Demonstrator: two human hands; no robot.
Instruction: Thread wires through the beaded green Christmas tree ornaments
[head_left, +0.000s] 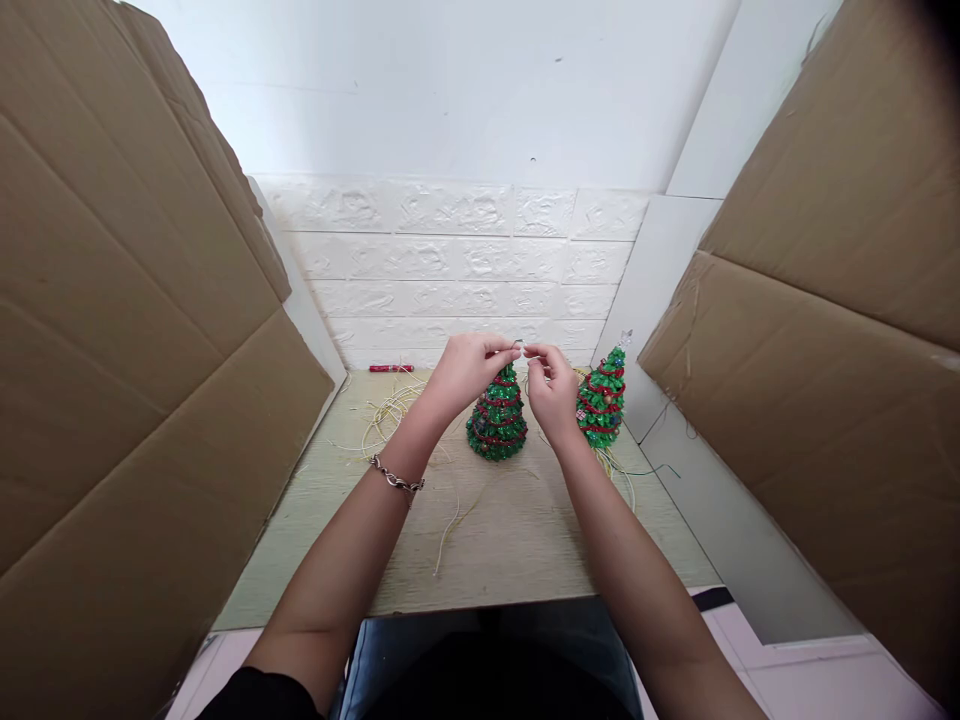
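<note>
A small green Christmas tree (pixel 497 418) wound with red garland stands upright on the table in front of me. My left hand (pixel 480 368) is beside and over its top, thumb and forefinger pinched on a thin green wire (pixel 517 342) at the tip. Just right of the tip is my right hand (pixel 551 385), its thumb and forefinger drawn together close to the wire; what lies between them is too small to make out. Beyond that hand stands a second Christmas tree (pixel 606 398), decorated alike, with a clear star (pixel 626 338) on top.
Loose white and yellow wires (pixel 386 420) lie tangled on the table (pixel 480 560) at left, with more under the right tree. A red tube-like object (pixel 391 368) rests by the white brick-patterned wall (pixel 450 260). Cardboard sheets (pixel 150 300) rise on both sides.
</note>
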